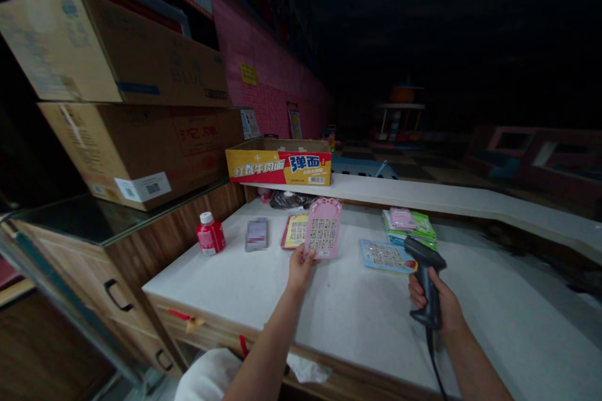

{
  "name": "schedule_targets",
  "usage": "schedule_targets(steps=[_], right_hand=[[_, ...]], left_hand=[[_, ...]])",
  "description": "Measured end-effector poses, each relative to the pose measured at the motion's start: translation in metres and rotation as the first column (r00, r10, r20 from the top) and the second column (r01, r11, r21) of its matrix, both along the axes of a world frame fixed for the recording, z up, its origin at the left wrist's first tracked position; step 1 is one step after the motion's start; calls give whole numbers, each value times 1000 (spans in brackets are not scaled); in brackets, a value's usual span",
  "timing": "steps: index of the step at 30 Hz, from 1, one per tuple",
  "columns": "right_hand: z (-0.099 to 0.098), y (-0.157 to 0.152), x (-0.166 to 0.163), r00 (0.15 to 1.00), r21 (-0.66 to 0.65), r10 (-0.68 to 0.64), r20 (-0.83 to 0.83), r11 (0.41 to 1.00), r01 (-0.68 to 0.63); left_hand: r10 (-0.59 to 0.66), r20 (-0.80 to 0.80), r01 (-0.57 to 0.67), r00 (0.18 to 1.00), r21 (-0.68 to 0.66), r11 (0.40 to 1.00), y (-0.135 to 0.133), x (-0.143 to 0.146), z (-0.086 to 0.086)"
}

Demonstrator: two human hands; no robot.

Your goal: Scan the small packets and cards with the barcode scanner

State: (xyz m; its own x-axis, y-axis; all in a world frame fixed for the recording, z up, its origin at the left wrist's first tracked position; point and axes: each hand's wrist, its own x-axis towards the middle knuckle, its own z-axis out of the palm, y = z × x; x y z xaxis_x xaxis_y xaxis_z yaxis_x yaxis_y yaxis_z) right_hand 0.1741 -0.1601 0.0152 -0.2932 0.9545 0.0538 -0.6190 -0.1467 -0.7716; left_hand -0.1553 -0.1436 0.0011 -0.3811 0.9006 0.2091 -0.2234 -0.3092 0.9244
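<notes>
My left hand (300, 268) pinches the lower edge of a pink card-like toy board (322, 228) and holds it upright above the white counter (263, 288). My right hand (437, 302) is wrapped round the grip of a black handheld barcode scanner (424, 276), its head pointing left toward the pink board. A cable hangs from the scanner's handle. A blue board (383, 255) lies flat just left of the scanner. A yellow and pink board (294, 230) lies behind the held one.
A stack of green and pink boards (409, 225) sits at the back. A red bottle (210, 234) and a phone (256, 233) lie at left. A noodle carton (278, 163) rests on the raised ledge. Two cardboard boxes (136, 138) are stacked on the left cabinet.
</notes>
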Motion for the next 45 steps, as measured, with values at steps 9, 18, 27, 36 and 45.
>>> schedule_targets(steps=[9,18,27,36,45], right_hand=[[3,-12,6,979,81,65,-194,995,-50],[3,-10,10,955,58,84,-283,996,-70],[4,-3,14,946,60,134,-296,991,-121],[1,-2,11,952,42,94,-291,995,-85],[4,-6,7,978,0,105,-180,994,-106]], left_hand=[[-69,-54,67,996,-27,997,7,31,36],[-106,-97,83,990,-220,972,72,115,37],[-138,-906,-183,399,-226,957,62,117,37],[-180,-908,-23,379,-203,979,53,137,14],[-85,-924,-79,374,-123,989,39,116,34]])
